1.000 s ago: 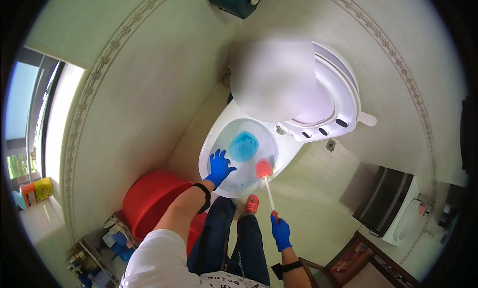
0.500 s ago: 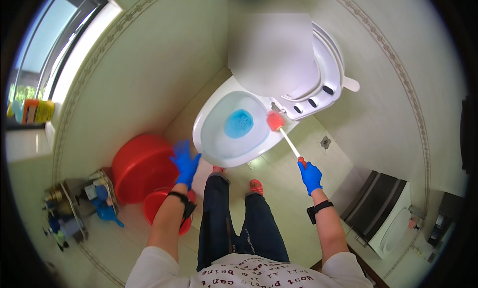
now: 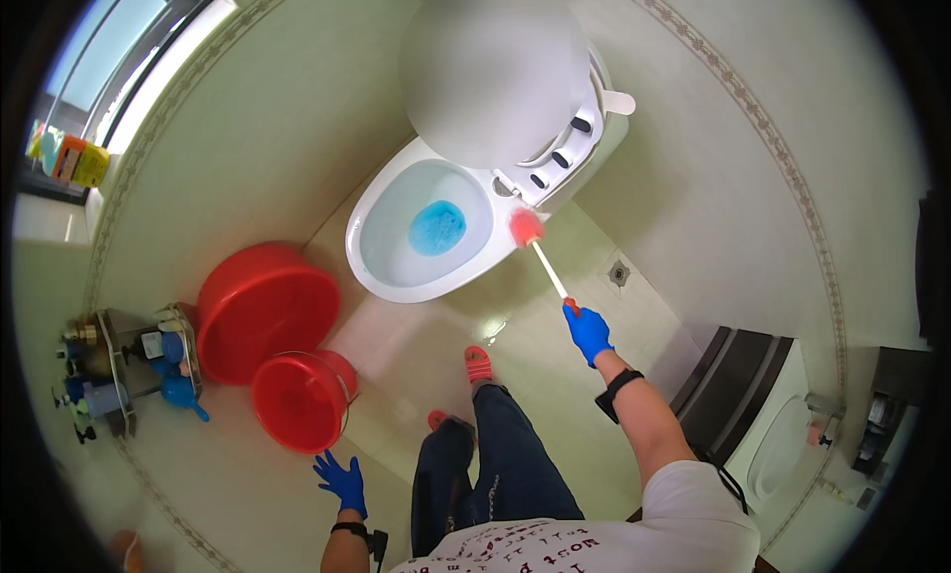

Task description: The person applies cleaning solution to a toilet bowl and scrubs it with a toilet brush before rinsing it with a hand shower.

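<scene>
My right hand [image 3: 588,334], in a blue glove, is closed round the red grip of a toilet brush [image 3: 549,269]. Its white stick points up and away to a pinkish-red head, which rests at or just over the bowl's right rim beside the seat hinge. The white toilet [image 3: 374,266] has its seat raised, and blue liquid [image 3: 437,227] lies in the bottom of the bowl. My left hand [image 3: 342,482], gloved in blue too, holds nothing; its fingers are spread, just below a red bucket [image 3: 297,403].
A large red basin [image 3: 265,311] stands behind the bucket. Wall racks with bottles [image 3: 99,395] and a blue dipper [image 3: 182,395] are at the left. A bottle [image 3: 79,162] sits on the window sill. At right are a dark-fronted cabinet [image 3: 735,387] with washbasin and a floor drain [image 3: 618,273].
My left hand has moved down and back, away from the toilet toward the bucket. My feet and body have shifted. The brush stays near the bowl's right rim in my right hand.
</scene>
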A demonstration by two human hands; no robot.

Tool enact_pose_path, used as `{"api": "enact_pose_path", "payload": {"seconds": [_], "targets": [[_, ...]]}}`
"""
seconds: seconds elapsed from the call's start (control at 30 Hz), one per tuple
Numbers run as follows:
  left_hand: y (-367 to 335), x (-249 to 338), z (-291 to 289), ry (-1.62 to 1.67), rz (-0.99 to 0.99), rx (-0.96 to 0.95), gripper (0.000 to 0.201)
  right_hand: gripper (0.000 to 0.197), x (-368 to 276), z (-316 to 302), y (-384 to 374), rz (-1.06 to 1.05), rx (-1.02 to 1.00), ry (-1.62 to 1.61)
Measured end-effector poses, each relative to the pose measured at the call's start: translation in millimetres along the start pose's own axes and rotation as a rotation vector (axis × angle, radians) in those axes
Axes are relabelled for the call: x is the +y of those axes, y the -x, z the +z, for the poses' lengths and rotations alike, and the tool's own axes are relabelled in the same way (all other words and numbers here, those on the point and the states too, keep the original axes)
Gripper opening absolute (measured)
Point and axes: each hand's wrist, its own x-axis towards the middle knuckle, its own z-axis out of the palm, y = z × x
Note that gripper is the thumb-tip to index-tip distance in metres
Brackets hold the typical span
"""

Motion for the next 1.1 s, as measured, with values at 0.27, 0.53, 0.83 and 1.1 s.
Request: {"api": "enact_pose_path", "payload": {"seconds": [0.27, 0.53, 0.83, 1.1], "targets": [[23.7, -47.2, 47.4, 0.231, -0.085, -0.040, 0.068, 0.065, 2.4, 43.8, 15.5, 0.041, -0.004, -0.003], [69.1, -136.7, 130.9, 0.257, -0.259, -0.154, 0.070, 0.067, -36.0, 135.1, 87.6, -0.159, 0.106, -0.099], [102.1, -199.5, 167.2, 0.295, -0.308, -0.158, 0.068, 0.072, -39.0, 120.3, 74.5, 0.041, 0.022, -0.315], [117.4, -204.2, 189.2, 0.408, -0.319, -0.169, 0.068, 0.071, -69.9, 122.4, 74.7, 0.030, 0.010, -0.441]]}}
